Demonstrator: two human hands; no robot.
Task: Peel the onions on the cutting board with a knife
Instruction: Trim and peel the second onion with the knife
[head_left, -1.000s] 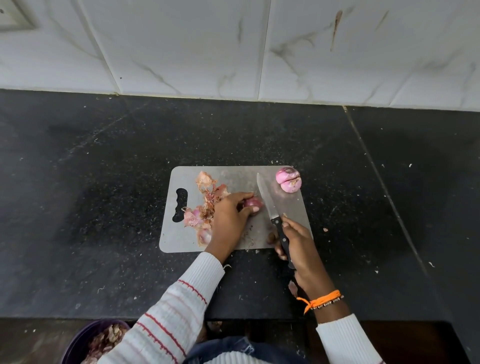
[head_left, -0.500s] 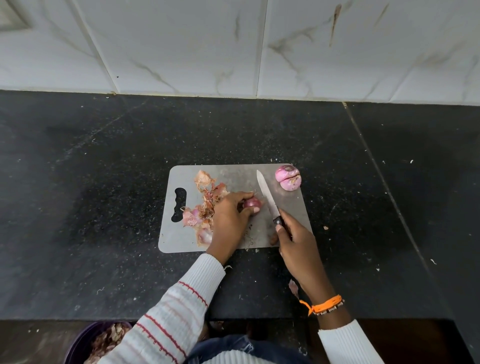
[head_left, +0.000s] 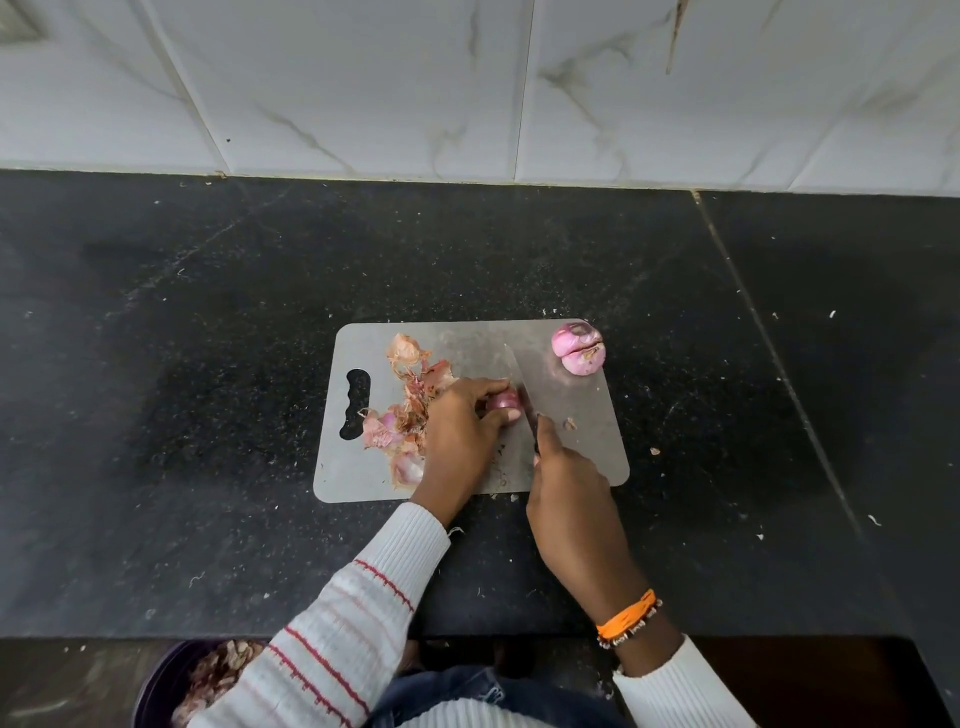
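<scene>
On the board (head_left: 582, 415), the left hand (head_left: 462, 436) pinches a small onion (head_left: 505, 400) mid-board; the right hand (head_left: 569, 483) grips the knife (head_left: 521, 379), blade seemingly touching it. Another onion (head_left: 577, 347) sits at the board's far right corner.

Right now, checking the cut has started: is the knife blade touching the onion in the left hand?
Touching. The head view shows the knife blade flush against the held onion, no board between.

Cutting board (head_left: 467, 467): smooth grey sheet with a dull metallic sheen. Knife (head_left: 517, 374): bright metal blade. Countertop (head_left: 208, 364): dark speckled polished stone. Wall tiles (head_left: 363, 78): glossy white, marble-veined. Onion skins (head_left: 405, 415): papery, dry. Sleeve (head_left: 337, 649): ribbed knit cloth.
</scene>
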